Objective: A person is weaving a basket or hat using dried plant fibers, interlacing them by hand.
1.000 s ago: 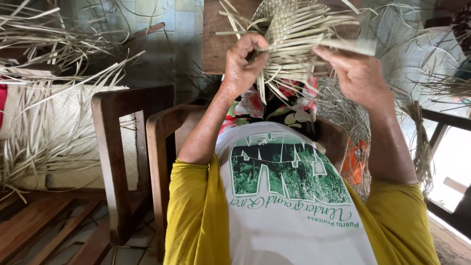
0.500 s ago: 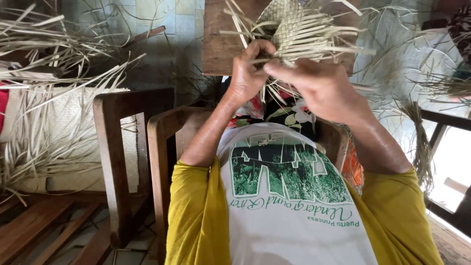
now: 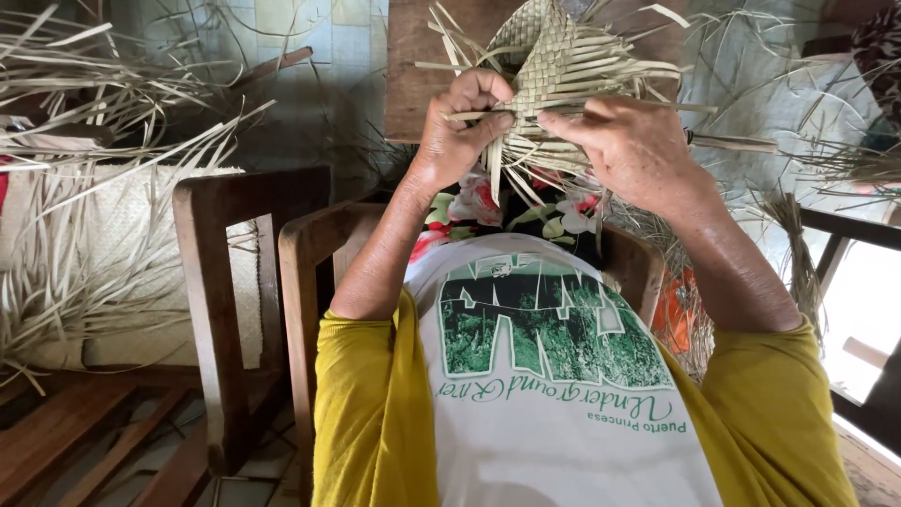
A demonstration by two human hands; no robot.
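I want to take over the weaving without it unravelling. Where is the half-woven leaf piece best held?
Probably at the woven piece's lower edge, from both sides, as the left hand and right hand do: the tight weave there is firm, while loose strips fan outward.

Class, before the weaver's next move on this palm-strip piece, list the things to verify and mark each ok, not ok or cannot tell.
1. Left hand grips the woven piece at its lower edge: ok.
2. Right hand pinches a loose strip against the weave: ok.
3. Woven piece held up in plain sight: ok.
4. Loose strip ends fanned out, not tangled: ok.
5. Which crossing the pinched strip enters: cannot tell, fingers hide it.
6. Spare strips lie on the left: ok.
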